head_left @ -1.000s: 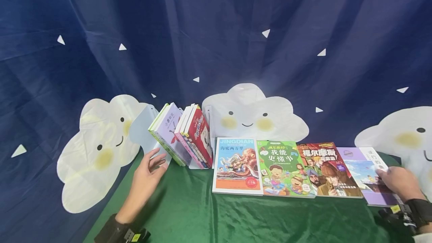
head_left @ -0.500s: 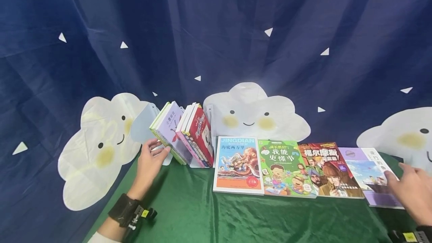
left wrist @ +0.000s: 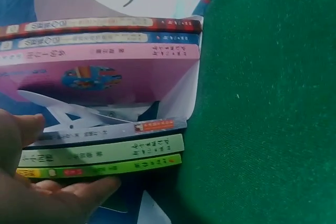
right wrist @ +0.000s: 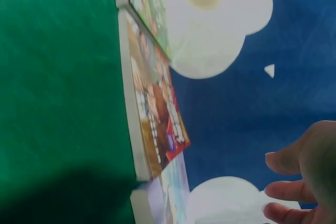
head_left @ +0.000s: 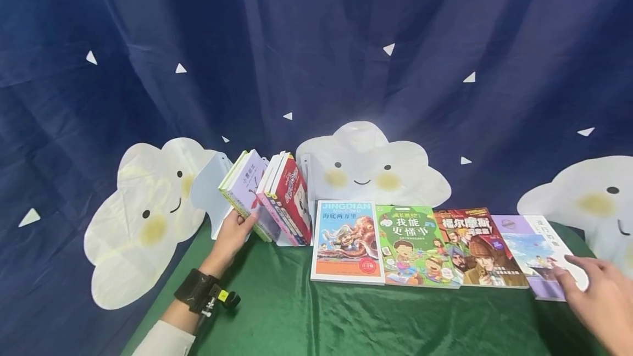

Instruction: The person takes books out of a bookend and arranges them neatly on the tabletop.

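My left hand (head_left: 234, 235) grips three upright, leaning books between thumb and fingers: a lilac book (head_left: 249, 183), a pale green one (left wrist: 105, 149) and a bright green one (left wrist: 131, 165). The thumb lies on the lilac side and the fingers under the bright green one. Beside them lean a pink book (left wrist: 100, 52), a blue one (left wrist: 105, 39) and a red one (head_left: 295, 202). My right hand (head_left: 600, 295) hovers by the flat purple book (head_left: 549, 291), thumb and fingers spread, holding nothing. In the right wrist view that hand (right wrist: 310, 182) is apart from the books.
Flat in a row lie an octopus-cover book (head_left: 348, 240), a green book (head_left: 415, 246), a detective book (head_left: 482, 251) and the purple one. Pale bookends flank the upright books, one at left (head_left: 210, 185), one at right (head_left: 307, 174). A dark blue curtain (head_left: 316, 43) hangs behind the green cloth (head_left: 296, 312).
My left hand has moved up and right onto the leaning books and taken hold of three. My right hand has drawn back from the purple book, its fingers spread.
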### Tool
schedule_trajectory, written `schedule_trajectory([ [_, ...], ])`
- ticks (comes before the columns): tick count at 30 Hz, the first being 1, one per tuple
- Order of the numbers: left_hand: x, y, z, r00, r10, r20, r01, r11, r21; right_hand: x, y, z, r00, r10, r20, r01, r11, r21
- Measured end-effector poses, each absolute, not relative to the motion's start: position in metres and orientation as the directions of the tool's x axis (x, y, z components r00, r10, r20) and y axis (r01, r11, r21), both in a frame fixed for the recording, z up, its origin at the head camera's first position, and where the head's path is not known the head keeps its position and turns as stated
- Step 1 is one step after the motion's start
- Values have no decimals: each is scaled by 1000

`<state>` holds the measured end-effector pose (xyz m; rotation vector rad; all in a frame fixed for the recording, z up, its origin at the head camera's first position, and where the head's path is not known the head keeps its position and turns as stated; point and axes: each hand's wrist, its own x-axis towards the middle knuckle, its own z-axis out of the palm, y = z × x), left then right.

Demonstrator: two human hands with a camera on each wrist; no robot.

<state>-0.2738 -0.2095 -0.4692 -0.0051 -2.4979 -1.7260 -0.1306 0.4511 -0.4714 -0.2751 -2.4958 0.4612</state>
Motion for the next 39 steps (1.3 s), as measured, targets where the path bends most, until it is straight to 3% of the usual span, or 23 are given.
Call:
schedule_trajectory([
  [9,-272,-213,-474,-961,-232,153,27,472,881,-121,436,-477,-870,235,433,45,913,-405],
  [15,-263,-220,-475,-966,-193,170,41,538,842,-119,432,-478,-871,194,452,-5,916,-402],
  [19,-257,-221,-475,-973,-163,161,62,492,868,-121,422,-473,-863,159,479,-61,909,-411],
  [26,-229,-225,-468,-951,-240,195,24,571,820,-121,400,-475,-844,77,530,-193,879,-435],
  [32,-209,-227,-460,-947,-249,205,17,595,804,-124,389,-478,-799,7,601,-277,883,-379],
  [39,-183,-232,-459,-929,-323,183,-56,609,791,-117,380,-478,-836,24,548,-245,877,-412],
])
